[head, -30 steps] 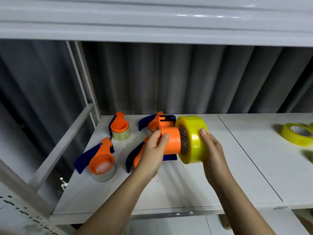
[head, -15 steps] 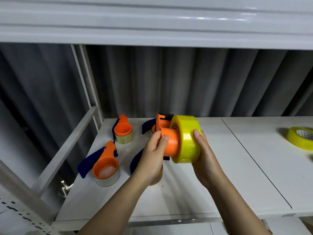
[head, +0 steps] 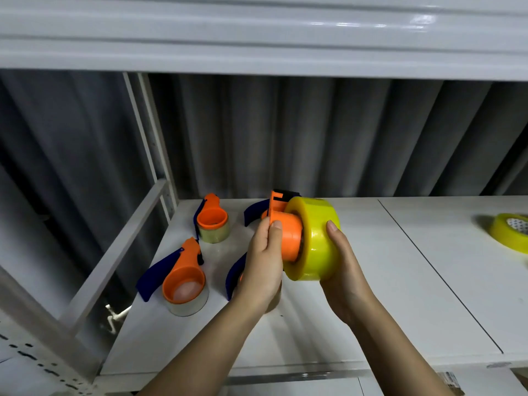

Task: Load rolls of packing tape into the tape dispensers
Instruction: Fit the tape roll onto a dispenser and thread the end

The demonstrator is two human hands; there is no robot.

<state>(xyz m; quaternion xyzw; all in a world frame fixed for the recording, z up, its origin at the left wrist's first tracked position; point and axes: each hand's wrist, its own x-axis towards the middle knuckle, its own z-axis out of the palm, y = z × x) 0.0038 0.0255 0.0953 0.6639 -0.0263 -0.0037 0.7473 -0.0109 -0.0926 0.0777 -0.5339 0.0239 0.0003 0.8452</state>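
Seating the roll point(head: 313, 238) on the dispenser point(head: 285, 237) hub.
My left hand point(head: 264, 261) clamps the dispenser; right hand point(head: 341, 264), at 3 o'clock, cups the roll; I'd push squarely, without tilting.

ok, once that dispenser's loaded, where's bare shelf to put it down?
Bare shelf runs from the hands right to the panel seam, and beyond it up to the spare yellow roll at the right edge. The front strip is free too. The left end is crowded with loaded dispensers.
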